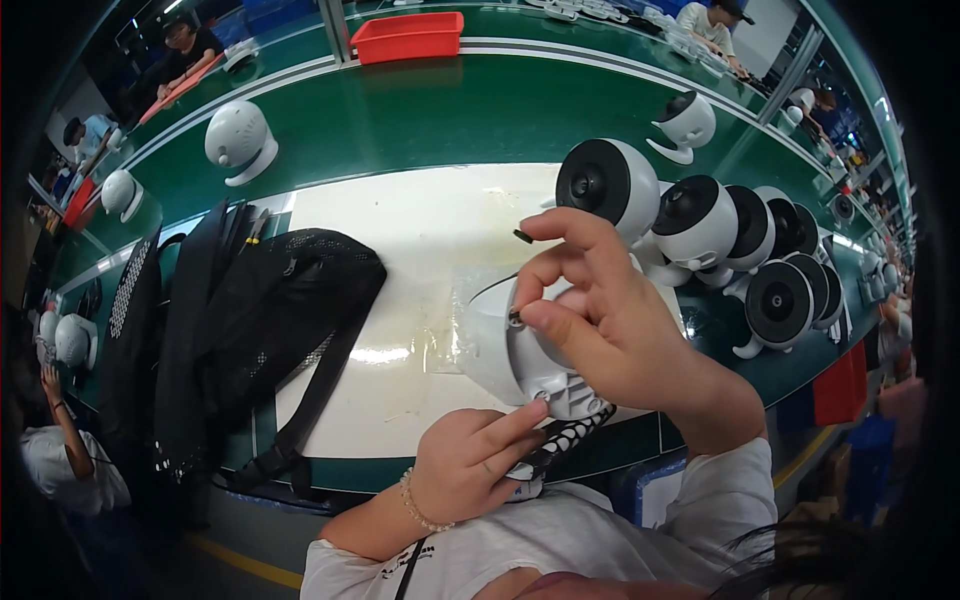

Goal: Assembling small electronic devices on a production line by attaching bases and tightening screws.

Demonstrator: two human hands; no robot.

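Note:
A white plastic housing (490,345) with a curved, open underside lies in front of me at the near edge of the white mat. My right hand (610,310) is over it, thumb and a finger pinching a small dark piece (515,319). Another small, flat dark piece (523,236) is at the tip of its raised index finger. My left hand (475,460) steadies the housing from the near side, its index fingertip touching the ribbed end and the other fingers curled. Beside that hand lies a black-and-white patterned piece (565,440), partly hidden.
Several white fan-like units with black round fronts (780,300) crowd the right side. Black mesh bags (290,290) and yellow-handled pliers (256,228) lie left. A rounded white unit (240,140) stands far left, a red bin (408,38) at the back. Other people work around the benches.

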